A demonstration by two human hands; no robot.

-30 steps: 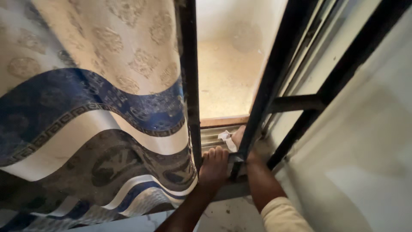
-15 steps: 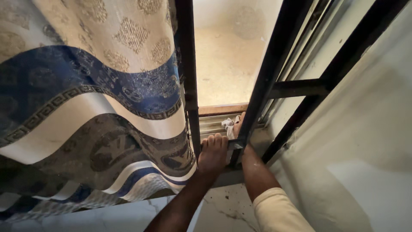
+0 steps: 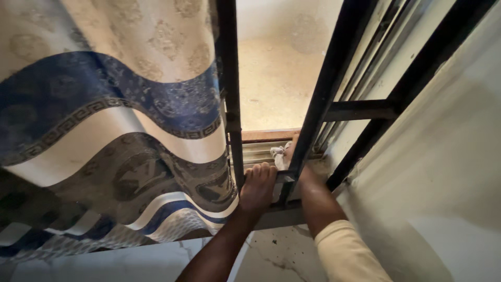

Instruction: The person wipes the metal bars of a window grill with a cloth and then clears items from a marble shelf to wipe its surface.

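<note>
My left hand (image 3: pixel 258 187) rests with curled fingers on the bottom bar of a black metal window frame (image 3: pixel 232 104), just left of its lower corner. My right hand (image 3: pixel 290 151) reaches past a slanted black bar (image 3: pixel 326 89) and presses a white cloth (image 3: pixel 278 155) onto the ribbed window track (image 3: pixel 258 152). Most of that hand is hidden behind the bar; a cream sleeve (image 3: pixel 347 253) covers its forearm.
A curtain (image 3: pixel 104 130) with blue, cream and grey wavy bands hangs at the left, right against the frame. A pale wall (image 3: pixel 443 167) fills the right. Sandy ground (image 3: pixel 276 78) shows outside. A marble sill (image 3: pixel 209 258) with dark specks lies below.
The view shifted slightly and the curtain swayed. My right hand with the cloth moved a little farther along the track; my left hand stays on the frame's bottom bar.
</note>
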